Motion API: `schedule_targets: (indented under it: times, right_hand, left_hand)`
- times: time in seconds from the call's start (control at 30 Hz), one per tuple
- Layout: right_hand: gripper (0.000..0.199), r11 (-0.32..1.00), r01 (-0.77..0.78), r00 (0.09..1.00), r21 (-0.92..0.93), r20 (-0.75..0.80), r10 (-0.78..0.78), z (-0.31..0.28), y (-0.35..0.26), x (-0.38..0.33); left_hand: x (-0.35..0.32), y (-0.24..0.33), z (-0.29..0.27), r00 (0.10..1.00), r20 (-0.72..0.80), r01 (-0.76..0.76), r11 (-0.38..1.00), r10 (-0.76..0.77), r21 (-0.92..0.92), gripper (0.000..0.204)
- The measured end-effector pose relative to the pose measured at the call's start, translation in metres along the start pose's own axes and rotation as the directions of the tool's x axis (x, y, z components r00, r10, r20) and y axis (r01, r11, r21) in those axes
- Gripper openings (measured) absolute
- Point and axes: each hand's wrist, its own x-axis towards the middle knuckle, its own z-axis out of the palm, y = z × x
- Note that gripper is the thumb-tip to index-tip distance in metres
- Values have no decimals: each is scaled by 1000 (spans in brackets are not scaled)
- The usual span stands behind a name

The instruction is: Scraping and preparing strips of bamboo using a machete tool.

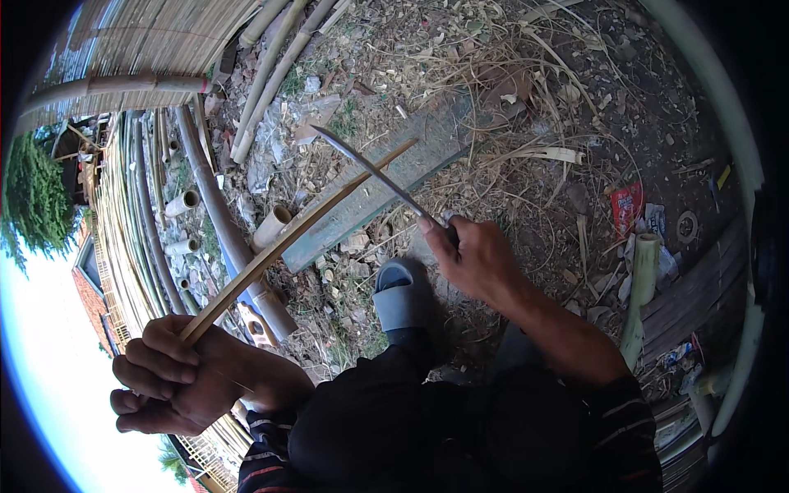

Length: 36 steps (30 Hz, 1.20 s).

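My left hand [201, 374] is closed around the lower end of a long, narrow bamboo strip [275, 251], which slants up and away to the right. In my right hand [483, 261] is a knife [339, 143] with a long, thin blade pointing to the far left. Its blade crosses the strip near the far end; whether the two touch I cannot tell. Beneath them a flat, greenish, see-through-looking board [329, 237] lies slanted on the ground. One foot in a grey slide sandal [393, 306] shows between my hands.
A thick bamboo pole [215, 201] lies to the left, with cut bamboo tubes [271, 226] and a saw handle [257, 325] beside it. A bamboo stub [644, 267] and a red wrapper [627, 209] are at the right. Shavings [493, 78] litter the ground.
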Motion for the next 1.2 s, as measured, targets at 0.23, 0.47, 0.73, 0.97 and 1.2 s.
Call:
schedule_targets:
  times: [0.23,0.47,0.73,0.97,1.2]
  right_hand:
    - [52,998,-57,998,-1,23,57,-2,21,6]
    - [56,986,115,983,-120,-130,-131,-4,73,12]
    - [68,971,-61,993,-233,-116,34,-21,92,13]
    - [73,867,-473,881,158,87,465,-31,115,-6]
    - [71,799,-542,831,260,26,555,-9,132,-26]
  left_hand:
    - [4,-1,2,1000,1,-26,999,26,-30,41]
    - [6,-5,-1,1000,-16,6,1000,-6,-24,40]
    - [15,-2,-6,1000,15,19,1000,-19,-13,39]
    - [12,-34,-133,784,-615,415,662,88,624,47]
    - [-121,-8,-399,329,-944,928,-181,-15,326,64]
